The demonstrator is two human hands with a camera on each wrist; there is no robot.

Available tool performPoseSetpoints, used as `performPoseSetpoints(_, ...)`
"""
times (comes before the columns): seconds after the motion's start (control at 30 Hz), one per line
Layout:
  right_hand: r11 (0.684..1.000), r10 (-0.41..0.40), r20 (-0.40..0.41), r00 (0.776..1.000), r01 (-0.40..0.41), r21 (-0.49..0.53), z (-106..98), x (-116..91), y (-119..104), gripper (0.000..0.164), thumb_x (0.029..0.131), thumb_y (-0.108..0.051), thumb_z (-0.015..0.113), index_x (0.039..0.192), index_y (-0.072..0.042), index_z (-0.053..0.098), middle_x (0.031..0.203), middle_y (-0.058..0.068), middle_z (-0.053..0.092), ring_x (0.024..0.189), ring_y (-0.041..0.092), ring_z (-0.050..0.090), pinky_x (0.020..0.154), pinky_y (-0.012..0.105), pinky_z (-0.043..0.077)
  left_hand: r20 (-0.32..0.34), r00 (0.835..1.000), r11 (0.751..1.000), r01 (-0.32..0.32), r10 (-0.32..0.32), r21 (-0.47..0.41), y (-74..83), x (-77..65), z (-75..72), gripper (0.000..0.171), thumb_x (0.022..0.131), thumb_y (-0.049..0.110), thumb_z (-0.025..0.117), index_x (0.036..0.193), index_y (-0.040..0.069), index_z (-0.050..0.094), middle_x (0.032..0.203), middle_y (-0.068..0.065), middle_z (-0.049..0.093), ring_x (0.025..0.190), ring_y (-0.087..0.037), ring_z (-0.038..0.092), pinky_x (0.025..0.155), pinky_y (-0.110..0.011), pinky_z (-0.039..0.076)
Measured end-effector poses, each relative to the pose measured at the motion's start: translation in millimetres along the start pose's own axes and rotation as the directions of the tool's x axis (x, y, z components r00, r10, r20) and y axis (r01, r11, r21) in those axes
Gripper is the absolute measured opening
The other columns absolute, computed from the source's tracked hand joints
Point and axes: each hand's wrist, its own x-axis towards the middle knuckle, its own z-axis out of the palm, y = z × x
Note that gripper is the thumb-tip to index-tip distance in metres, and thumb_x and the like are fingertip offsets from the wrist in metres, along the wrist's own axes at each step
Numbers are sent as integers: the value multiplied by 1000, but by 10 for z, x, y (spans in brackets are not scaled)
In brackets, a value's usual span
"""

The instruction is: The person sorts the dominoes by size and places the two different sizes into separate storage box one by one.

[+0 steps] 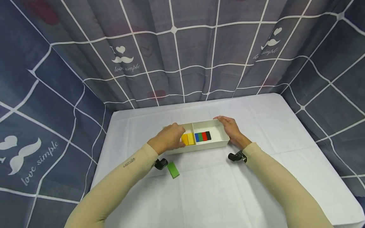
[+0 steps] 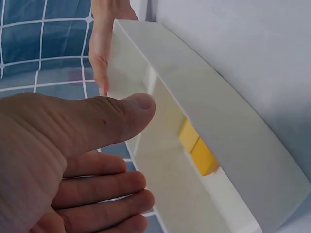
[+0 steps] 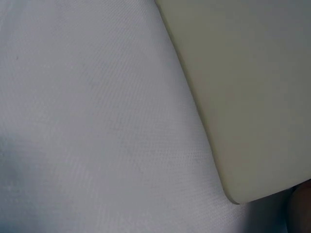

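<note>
A long white box [image 1: 212, 145] with a divider lies across the table. Two yellow blocks [image 1: 187, 139] sit in its left compartment, beside the divider. On the other side a blue block [image 1: 197, 137], a green block [image 1: 200, 136], a red block [image 1: 204, 136] and a black block [image 1: 208, 135] stand in a row. My left hand [image 1: 170, 136] is over the box's left end, thumb and fingers apart with nothing between them in the left wrist view. With my right hand [image 1: 232, 129] I hold the box's right end, fingers round the back corner.
A light green block [image 1: 173, 170] lies on the white tablecloth [image 1: 211, 190] in front of the box, near my left wrist. Dark wrist cameras hang at my left wrist [image 1: 161, 164] and right wrist [image 1: 237, 156]. A checked grey curtain [image 1: 194, 47] encloses the table's back and sides.
</note>
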Motion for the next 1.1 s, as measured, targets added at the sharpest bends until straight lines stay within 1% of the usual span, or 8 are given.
performPoseSetpoints(0.13,1000,-1,-4,1000,1,1,1,0,-1,49,116,-40,53,140,0,69,141,21,68,109,18,68,87,29,60,-1,1000,1000,-24,24,19,27,-96,-42,38,86,27,96,110,1,80,90,-5,74,75,-19,60,73,-35,56)
performPoseSetpoints(0.23,1000,-11,-3,1000,11,-3,-1,1,5,50,116,-40,53,141,0,69,142,22,68,110,19,67,86,29,59,8,1000,999,-28,28,25,49,-159,-53,38,85,27,97,108,1,79,86,-4,70,75,-19,59,73,-34,55)
performPoseSetpoints(0.5,1000,-13,3,1000,13,1,-2,6,22,50,116,-39,53,140,1,69,140,22,68,108,19,68,85,29,60,50,998,1000,-23,22,15,110,-312,-64,41,83,27,99,109,2,78,87,-5,67,76,-20,61,71,-31,56)
performPoseSetpoints(0.73,1000,-11,7,1000,11,3,-1,4,23,50,116,-40,52,140,1,69,140,22,68,110,20,67,86,29,59,94,995,1000,-24,22,19,132,-440,-42,42,84,27,97,109,0,76,91,-9,67,78,-22,61,73,-35,57)
performPoseSetpoints(0.93,1000,-7,8,1000,7,7,-1,9,20,49,116,-40,52,140,-1,69,141,21,67,111,21,67,86,29,59,120,992,999,-34,30,33,134,-508,-16,43,85,28,97,106,0,73,89,-7,63,79,-21,58,73,-36,56)
performPoseSetpoints(1.1,1000,-5,0,1000,5,21,6,11,16,48,116,-38,53,139,0,70,140,21,68,111,21,67,86,29,60,138,990,1000,-22,19,17,120,-553,21,41,84,27,97,102,1,72,87,-7,62,79,-21,57,73,-37,56)
